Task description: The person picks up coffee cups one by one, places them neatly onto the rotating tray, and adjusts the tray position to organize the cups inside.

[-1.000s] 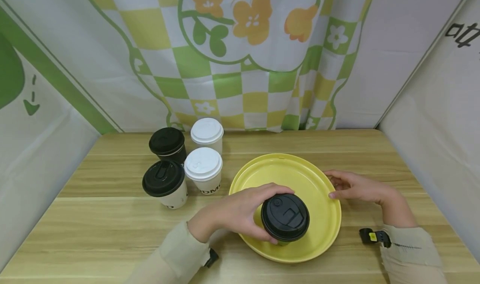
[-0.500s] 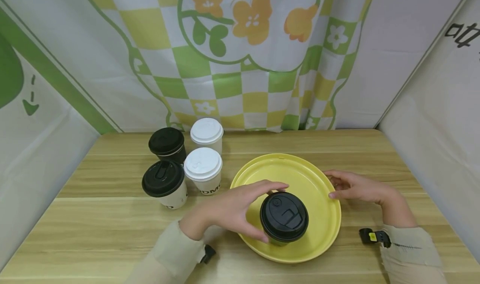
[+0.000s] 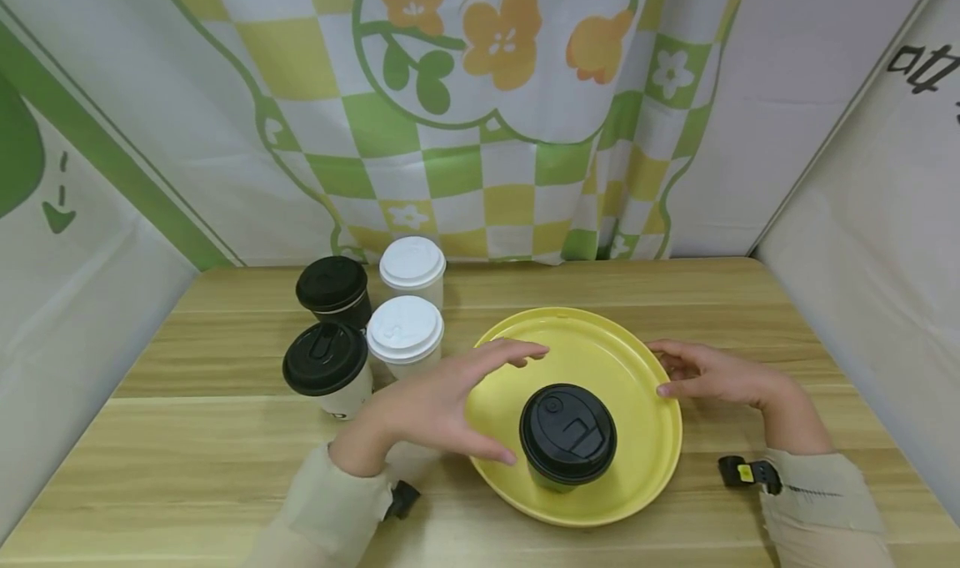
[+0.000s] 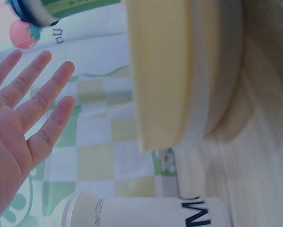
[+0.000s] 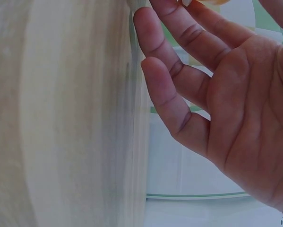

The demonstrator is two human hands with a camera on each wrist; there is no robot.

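A paper coffee cup with a black lid (image 3: 567, 434) stands upright on a round yellow plate (image 3: 630, 468). To its left my left hand (image 3: 442, 409) hovers over the plate's left edge, thumb and fingers spread and apart from the cup. In the left wrist view that palm (image 4: 6, 137) shows with nothing in it, beside the blurred plate side (image 4: 162, 75). My right hand (image 3: 716, 376) holds the plate's right rim, its thumb on the rim and the other fingers curled at the outer side. The right wrist view shows its loosely bent fingers (image 5: 162, 90).
Left of the plate stand two white-lidded cups (image 3: 406, 328), one behind the other. Beside them are a black cup (image 3: 333, 289) and a pale cup with a black lid (image 3: 327, 364). A checkered curtain (image 3: 480, 168) hangs behind the wooden table (image 3: 187, 468).
My left hand has let go of the black-lidded cup and drawn back to the left, its fingers spreading. The cup stays on the plate. My right hand has not moved.
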